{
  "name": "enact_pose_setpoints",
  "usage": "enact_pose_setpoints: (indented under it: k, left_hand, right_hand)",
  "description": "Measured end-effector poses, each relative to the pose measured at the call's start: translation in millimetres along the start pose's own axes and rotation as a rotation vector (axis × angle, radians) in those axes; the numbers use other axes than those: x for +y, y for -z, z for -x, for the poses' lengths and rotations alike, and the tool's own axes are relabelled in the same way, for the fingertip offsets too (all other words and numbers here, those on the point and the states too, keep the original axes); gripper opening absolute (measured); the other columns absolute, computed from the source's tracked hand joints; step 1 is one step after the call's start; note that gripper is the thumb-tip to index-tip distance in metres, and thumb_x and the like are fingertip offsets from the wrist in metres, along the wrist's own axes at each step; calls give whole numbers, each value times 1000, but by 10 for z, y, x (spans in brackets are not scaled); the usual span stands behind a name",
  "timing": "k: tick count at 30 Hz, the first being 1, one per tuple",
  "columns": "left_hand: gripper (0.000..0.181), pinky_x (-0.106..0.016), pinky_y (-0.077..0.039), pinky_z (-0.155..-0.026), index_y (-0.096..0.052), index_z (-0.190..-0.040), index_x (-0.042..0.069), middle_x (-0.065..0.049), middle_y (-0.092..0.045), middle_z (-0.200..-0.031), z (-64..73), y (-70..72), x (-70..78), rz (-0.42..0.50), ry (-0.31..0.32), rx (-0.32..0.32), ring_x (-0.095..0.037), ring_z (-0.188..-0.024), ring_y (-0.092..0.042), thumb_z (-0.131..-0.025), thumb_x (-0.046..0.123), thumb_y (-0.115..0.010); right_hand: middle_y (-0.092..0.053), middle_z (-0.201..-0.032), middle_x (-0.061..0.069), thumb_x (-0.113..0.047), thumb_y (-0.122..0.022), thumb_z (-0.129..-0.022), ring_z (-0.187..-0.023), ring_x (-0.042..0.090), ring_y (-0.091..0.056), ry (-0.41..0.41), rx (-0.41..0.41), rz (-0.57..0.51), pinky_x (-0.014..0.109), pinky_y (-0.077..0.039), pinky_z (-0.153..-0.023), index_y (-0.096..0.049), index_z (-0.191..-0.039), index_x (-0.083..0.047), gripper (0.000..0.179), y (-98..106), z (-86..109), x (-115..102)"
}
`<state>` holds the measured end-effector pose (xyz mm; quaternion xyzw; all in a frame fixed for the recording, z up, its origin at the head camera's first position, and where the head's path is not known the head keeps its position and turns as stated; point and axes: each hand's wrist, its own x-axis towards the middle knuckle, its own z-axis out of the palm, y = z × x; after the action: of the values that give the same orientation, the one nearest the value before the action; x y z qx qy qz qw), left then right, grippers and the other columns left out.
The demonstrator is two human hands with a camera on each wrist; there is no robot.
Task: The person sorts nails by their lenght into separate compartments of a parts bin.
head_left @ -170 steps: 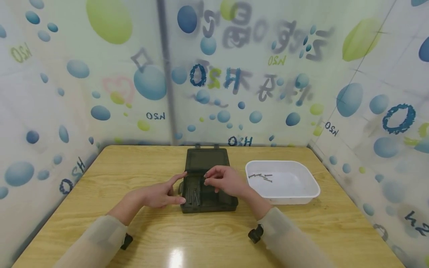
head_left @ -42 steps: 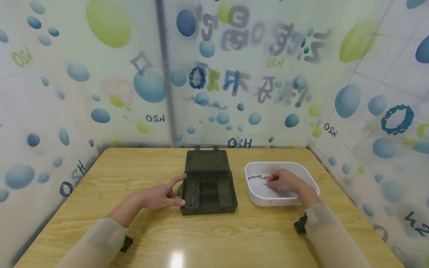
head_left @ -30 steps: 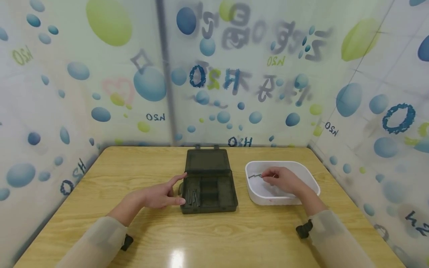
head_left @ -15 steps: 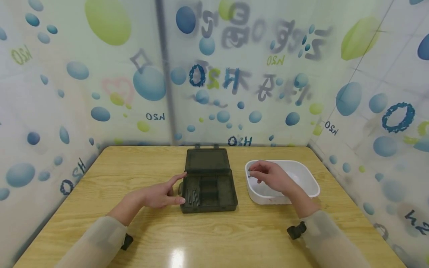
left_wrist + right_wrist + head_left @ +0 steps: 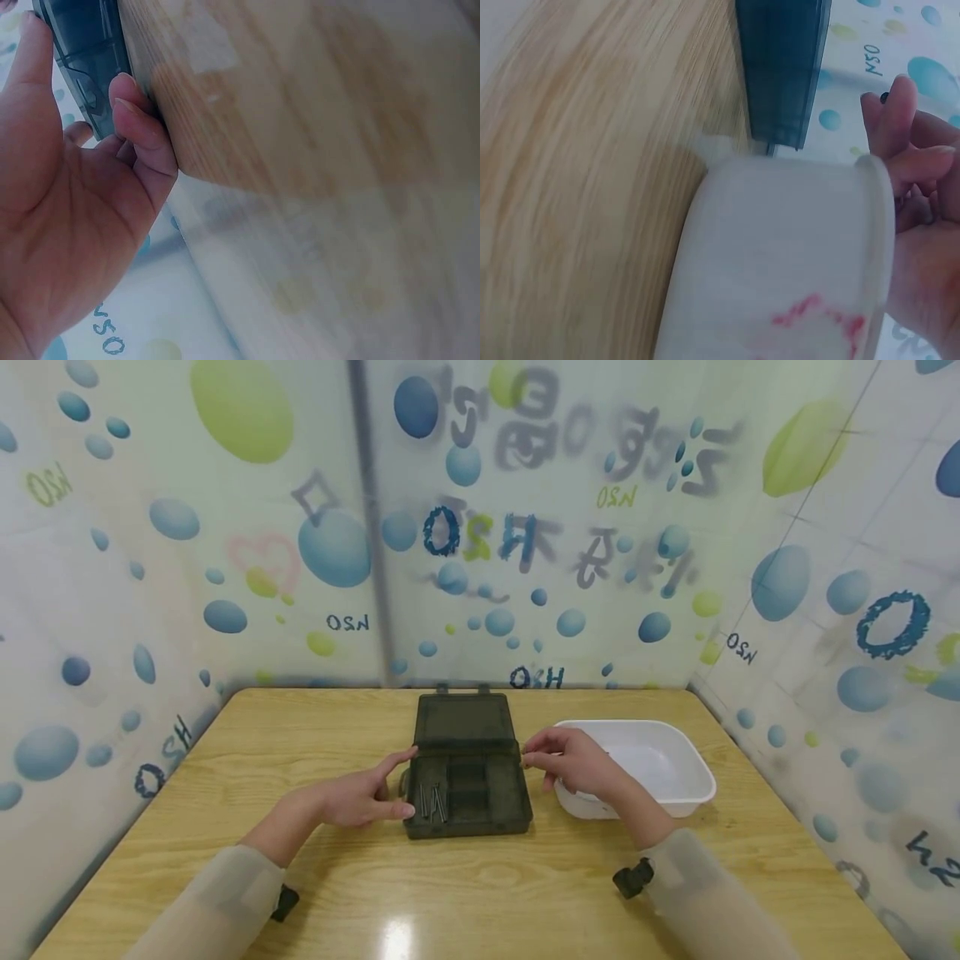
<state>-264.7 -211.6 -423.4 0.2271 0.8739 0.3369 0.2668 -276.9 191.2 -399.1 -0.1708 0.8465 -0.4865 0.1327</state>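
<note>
A dark, see-through organizer box (image 5: 468, 789) lies open on the table, its lid (image 5: 465, 718) folded back. Several thin metal screws (image 5: 432, 802) lie in its left compartment. My left hand (image 5: 352, 797) rests at the box's left side, thumb and index finger spread and touching its edge; the left wrist view shows its other fingers bent beside the box. My right hand (image 5: 573, 762) hovers between box and white tray (image 5: 697, 789), thumb and index finger pinching a small screw, mostly hidden. In the right wrist view its dark end (image 5: 885, 97) shows between the fingertips.
The wooden table (image 5: 480, 893) reaches back to a patterned curtain (image 5: 480, 610). The tray stands right of the box, its left part hidden behind my right hand. A dark wrist camera (image 5: 633, 878) sits below the right sleeve.
My right hand was over the box, then reached into the tray and moved left across it. It has now come out over the left rim toward the box. The left hand stays put.
</note>
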Motion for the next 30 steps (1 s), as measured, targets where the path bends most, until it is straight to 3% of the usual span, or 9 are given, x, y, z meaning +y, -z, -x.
enact_pose_setpoints:
  k: [6, 30]
  left_hand:
    - [105, -35, -47, -67, -1, -179, 25, -3, -56, -76, 6, -10, 4, 5, 2, -1, -17, -61, -50, -105, 52, -72]
    - [105, -33, -45, -64, 0, -179, 25, -1, -54, -74, 9, -3, -1, 3, -7, -4, -16, -59, -48, -106, 51, -71]
  right_hand:
    - [-78, -118, 24, -24, -69, -111, -75, 42, -75, -1, -43, -2, 27, -40, -46, -72, -128, 1, 30, -97, -17, -58]
    - [-76, -113, 20, -25, -71, -109, -82, 42, -78, -23, -98, 82, 29, -46, -49, -74, -125, -5, 26, -166, -37, -144]
